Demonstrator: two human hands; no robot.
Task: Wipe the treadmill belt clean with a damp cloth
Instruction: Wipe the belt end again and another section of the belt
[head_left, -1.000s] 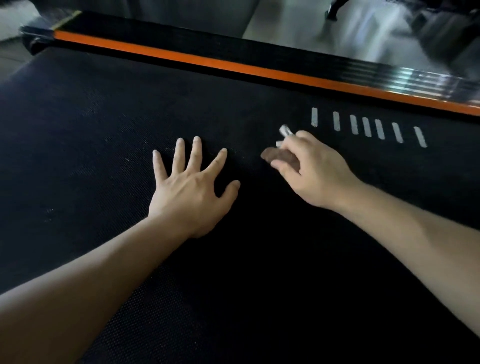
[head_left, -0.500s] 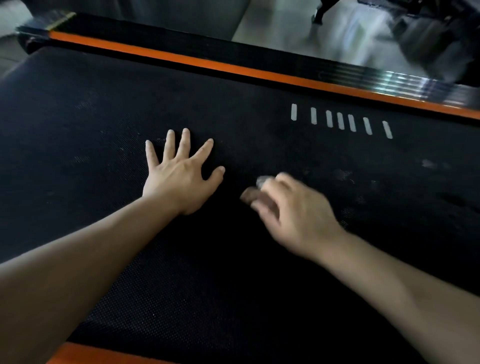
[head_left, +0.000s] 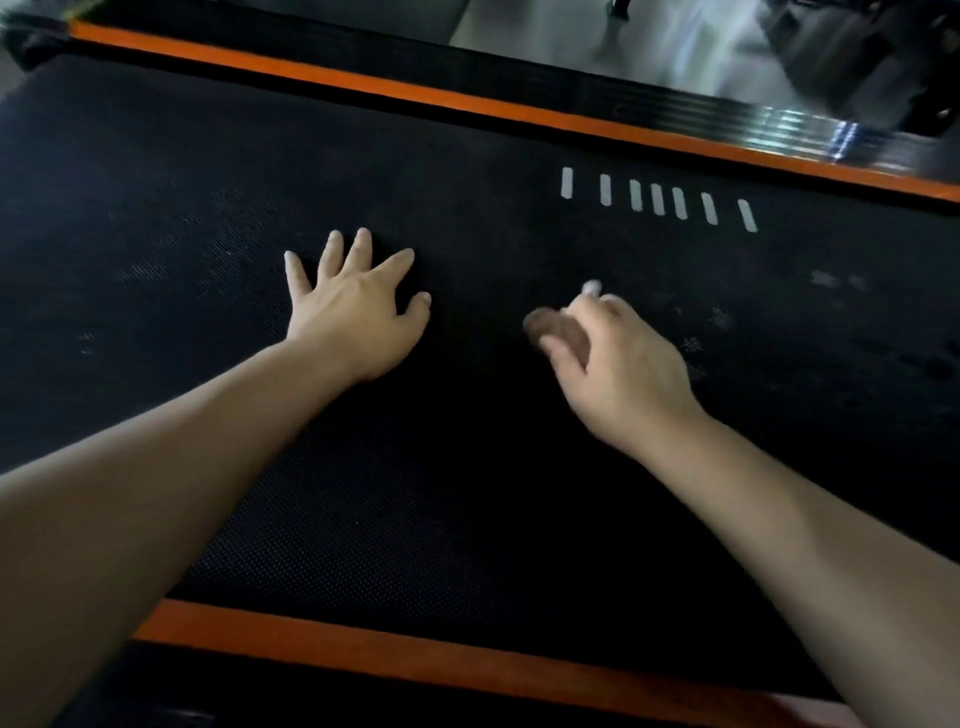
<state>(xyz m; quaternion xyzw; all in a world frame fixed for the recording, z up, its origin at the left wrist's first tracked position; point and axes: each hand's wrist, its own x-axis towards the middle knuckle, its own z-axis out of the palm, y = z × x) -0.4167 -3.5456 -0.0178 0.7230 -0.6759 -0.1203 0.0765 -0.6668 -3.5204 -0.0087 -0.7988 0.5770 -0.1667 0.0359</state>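
Resting palm down on the black treadmill belt (head_left: 467, 493), the left hand (head_left: 358, 317) has its fingers spread, roughly midway between the belt's long edges. To its right and apart from it, the right hand (head_left: 623, 369) curls fingers and thumb round a small brownish cloth (head_left: 551, 326), which is blurred and sits low against the belt. White dashes (head_left: 657, 200) run near the far edge, beside the far orange strip (head_left: 467, 106). The near orange strip (head_left: 415, 654) borders the near edge.

The left hand (head_left: 358, 317) lay on the belt (head_left: 467, 493); to its right, the right hand (head_left: 623, 374) gripped the cloth (head_left: 548, 326), with marks (head_left: 657, 200) behind.
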